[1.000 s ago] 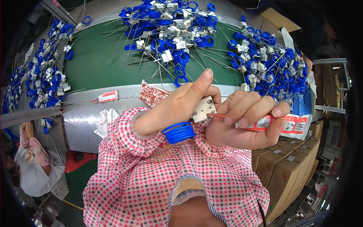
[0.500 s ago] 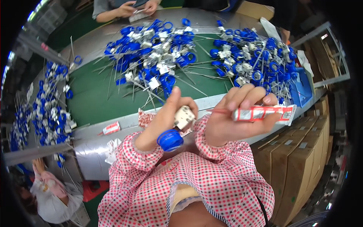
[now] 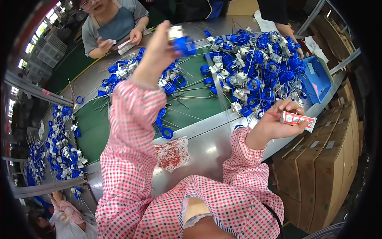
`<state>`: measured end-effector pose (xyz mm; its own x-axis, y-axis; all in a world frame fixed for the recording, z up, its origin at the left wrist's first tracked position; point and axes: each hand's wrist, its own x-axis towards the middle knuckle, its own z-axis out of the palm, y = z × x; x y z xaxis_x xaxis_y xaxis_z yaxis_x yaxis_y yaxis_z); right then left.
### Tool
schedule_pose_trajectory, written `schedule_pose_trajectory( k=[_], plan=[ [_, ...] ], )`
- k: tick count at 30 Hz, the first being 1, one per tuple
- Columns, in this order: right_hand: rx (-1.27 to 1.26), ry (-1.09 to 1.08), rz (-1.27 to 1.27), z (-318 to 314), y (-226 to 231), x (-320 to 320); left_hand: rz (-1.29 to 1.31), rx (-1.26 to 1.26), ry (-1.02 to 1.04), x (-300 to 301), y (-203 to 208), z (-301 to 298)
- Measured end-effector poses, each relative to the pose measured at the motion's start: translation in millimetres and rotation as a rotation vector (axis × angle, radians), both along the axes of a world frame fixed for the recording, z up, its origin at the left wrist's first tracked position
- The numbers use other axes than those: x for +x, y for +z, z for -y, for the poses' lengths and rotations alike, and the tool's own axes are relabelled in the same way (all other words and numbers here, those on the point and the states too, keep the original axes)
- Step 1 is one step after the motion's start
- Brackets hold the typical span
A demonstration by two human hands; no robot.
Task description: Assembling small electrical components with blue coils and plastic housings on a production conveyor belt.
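My left hand [image 3: 157, 53] is raised over the far pile, slightly blurred. Its fingers are closed on a part made of a white block [image 3: 175, 32] and a blue coil [image 3: 185, 46]. A long thin metal rod, smeared by motion, slants nearby; whether it belongs to that part I cannot tell. Lower right, my right hand [image 3: 274, 121] is wrapped round a red-and-white squeeze tube [image 3: 296, 119], whose crimped end points right. Nearest my right hand lies a pile of blue coils [image 3: 254, 83] with white blocks and thin rods. Another such pile [image 3: 171, 87] is partly hidden behind my left arm.
A red-stained white cloth [image 3: 173, 154] lies on the metal edge [image 3: 211, 153] before me. Green belt [image 3: 93, 139] runs under the piles. To the right are a blue bin [image 3: 318, 79] and stacked cartons [image 3: 314, 163]. Co-workers' hands [image 3: 136, 36] work across the table.
My left hand has swung up and away over the far pile, carrying the coil part. My right hand has moved slightly right and keeps the tube. The cloth is now uncovered.
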<state>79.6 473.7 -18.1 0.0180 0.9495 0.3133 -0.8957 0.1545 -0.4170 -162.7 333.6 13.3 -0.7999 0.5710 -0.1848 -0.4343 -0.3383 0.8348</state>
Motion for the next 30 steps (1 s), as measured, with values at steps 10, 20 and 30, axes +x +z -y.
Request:
schedule_pose_trajectory(
  k=[10, 20, 30],
  plan=[
    [-0.101, -0.131, 0.001, -72, -42, 43, -0.285, -0.407, -0.215, -20, -119, -172],
    [-0.023, 0.046, 0.08, -50, -39, 11, -1.702, -1.051, -0.394, 35, -144, -146],
    [0.111, 0.429, 0.406, 25, 0, -84, -2.078, -0.7, -0.526, 129, -116, 45]
  ],
)
